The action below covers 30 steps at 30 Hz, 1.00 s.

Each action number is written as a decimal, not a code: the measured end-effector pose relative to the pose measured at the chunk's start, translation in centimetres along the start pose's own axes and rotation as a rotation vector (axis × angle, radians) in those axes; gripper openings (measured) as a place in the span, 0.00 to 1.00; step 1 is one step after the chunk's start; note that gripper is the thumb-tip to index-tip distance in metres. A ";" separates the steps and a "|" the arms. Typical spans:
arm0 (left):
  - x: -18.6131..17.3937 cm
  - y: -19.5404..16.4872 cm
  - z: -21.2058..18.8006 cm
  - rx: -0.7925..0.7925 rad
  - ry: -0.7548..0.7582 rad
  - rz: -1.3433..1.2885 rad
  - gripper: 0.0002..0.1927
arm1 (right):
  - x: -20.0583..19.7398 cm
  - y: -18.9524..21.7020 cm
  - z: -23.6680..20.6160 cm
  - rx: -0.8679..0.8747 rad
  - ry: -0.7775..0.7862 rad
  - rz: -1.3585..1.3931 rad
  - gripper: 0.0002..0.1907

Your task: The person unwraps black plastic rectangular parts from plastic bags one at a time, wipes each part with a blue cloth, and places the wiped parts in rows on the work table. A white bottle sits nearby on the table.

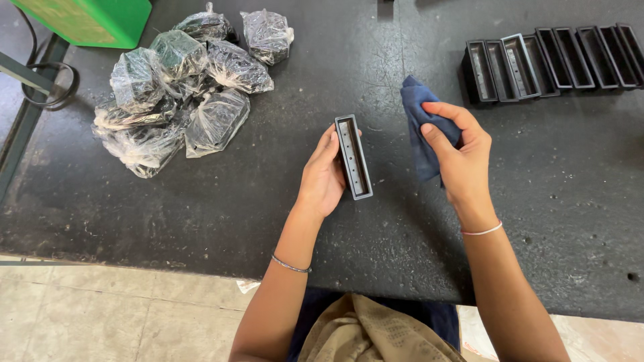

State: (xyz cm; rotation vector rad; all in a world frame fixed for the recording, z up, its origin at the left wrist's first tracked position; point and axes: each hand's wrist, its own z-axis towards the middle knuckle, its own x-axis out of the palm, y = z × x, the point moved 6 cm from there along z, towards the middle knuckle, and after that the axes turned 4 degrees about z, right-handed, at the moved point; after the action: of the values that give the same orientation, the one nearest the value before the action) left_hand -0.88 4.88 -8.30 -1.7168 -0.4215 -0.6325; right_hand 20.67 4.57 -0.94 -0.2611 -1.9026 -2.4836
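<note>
Right hand (463, 157) hides most of blue cloth (417, 114).

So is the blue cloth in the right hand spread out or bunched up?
Bunched up: the blue cloth is crumpled in the right hand, its fingers pinching it into folds.

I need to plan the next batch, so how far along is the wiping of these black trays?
Looks partway, though I can only judge by position. A row of bare black trays stands at the table's far right, possibly finished. In hand: the left hand holds one long tray, open side up, while the right hand grips a blue cloth. Probably left: a pile of plastic-wrapped bundles at far left, unopened.
</note>
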 end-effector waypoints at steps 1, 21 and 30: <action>0.0 0.0 0.1 0.010 0.007 -0.014 0.24 | 0.0 0.1 0.0 -0.010 0.005 0.002 0.13; 0.1 1.0 -0.1 -0.084 0.067 0.029 0.22 | 0.1 -0.2 0.0 -0.009 0.013 0.003 0.13; 1.0 0.0 -0.4 0.022 -0.066 0.141 0.21 | 1.5 0.0 -0.8 -0.019 0.042 -0.020 0.13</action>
State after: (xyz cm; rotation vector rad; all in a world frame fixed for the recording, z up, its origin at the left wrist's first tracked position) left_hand -0.15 4.47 -7.59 -1.7335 -0.3485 -0.4686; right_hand 19.11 3.96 -0.89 -0.1897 -1.8768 -2.4998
